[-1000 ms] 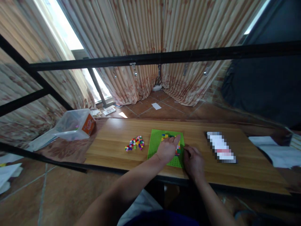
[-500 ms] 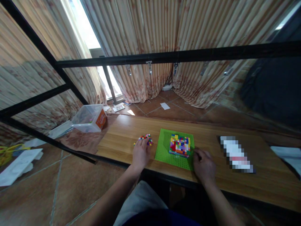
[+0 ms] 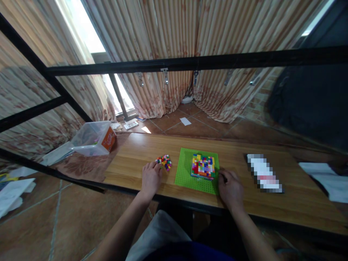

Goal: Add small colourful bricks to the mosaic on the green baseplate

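Note:
A pile of small coloured toy bricks [image 3: 165, 162] lies on the wooden table. Just to its left is my left hand [image 3: 151, 177], fingers bent and drawn together; a small yellow-green spot shows at the fingertips, too small to name. A green studded baseplate [image 3: 182, 174] lies right of the pile. On it stands a low block of many-coloured bricks [image 3: 203, 166], built in layers. My right hand [image 3: 230, 189] rests at the baseplate's right edge with curled fingers and thumb close together. Whatever is between them, if anything, is hidden.
A dark flat object with a blurred-out face [image 3: 264, 173] lies on the table [image 3: 130, 156] to the right. White papers [image 3: 326, 179] are at the far right. A clear plastic box [image 3: 94, 139] sits beyond the left end. A black metal bar [image 3: 179, 65] crosses ahead of the curtains.
My left hand has drawn back left from over the brick pile, which now shows more fully. My right hand stays at the baseplate's edge. The whole view has shifted slightly.

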`<state>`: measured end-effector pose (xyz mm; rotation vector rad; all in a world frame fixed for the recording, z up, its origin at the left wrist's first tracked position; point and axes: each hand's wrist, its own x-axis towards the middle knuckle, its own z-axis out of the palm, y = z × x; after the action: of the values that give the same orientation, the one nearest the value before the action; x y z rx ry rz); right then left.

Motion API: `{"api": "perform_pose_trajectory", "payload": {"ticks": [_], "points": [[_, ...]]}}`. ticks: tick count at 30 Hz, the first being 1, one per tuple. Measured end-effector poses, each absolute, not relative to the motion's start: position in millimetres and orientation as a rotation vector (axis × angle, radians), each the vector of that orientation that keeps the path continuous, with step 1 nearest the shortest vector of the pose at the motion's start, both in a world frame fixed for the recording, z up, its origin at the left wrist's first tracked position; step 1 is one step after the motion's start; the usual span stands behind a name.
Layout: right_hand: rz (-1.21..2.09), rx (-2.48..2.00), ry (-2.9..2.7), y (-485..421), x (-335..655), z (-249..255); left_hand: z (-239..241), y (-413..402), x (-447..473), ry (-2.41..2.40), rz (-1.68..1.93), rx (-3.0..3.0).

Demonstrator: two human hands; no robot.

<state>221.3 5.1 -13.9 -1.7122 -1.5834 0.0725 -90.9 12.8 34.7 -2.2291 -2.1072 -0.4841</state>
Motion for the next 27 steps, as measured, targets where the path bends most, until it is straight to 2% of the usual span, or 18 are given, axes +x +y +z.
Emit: {"api": "perform_pose_trajectory", "payload": {"ticks": [7,15,19,23,27], "points": [[0.098,-1.705,-1.588,6.9,221.2,-14.1,38.4,13.6,-84.9,-2.112,-0.567,-2.254],[0.102,-1.698,-1.576,7.9,220.4,-13.6,53.3,14.6,-41.3,-2.027,-1.178,-2.492],[0.113,-1.71,-1.579,7.9,219.9,-12.3,60.6,18.0,-17.5,-1.933,-1.332,-2.63],[0.112,-1.713,-1.571,7.6,219.3,-11.8,65.4,23.8,2.9,-1.901,-1.37,-2.711],[0.117,-1.703,-1.567,7.6,218.9,-11.6,67.8,31.7,22.5,-1.842,-1.197,-2.754]]}}
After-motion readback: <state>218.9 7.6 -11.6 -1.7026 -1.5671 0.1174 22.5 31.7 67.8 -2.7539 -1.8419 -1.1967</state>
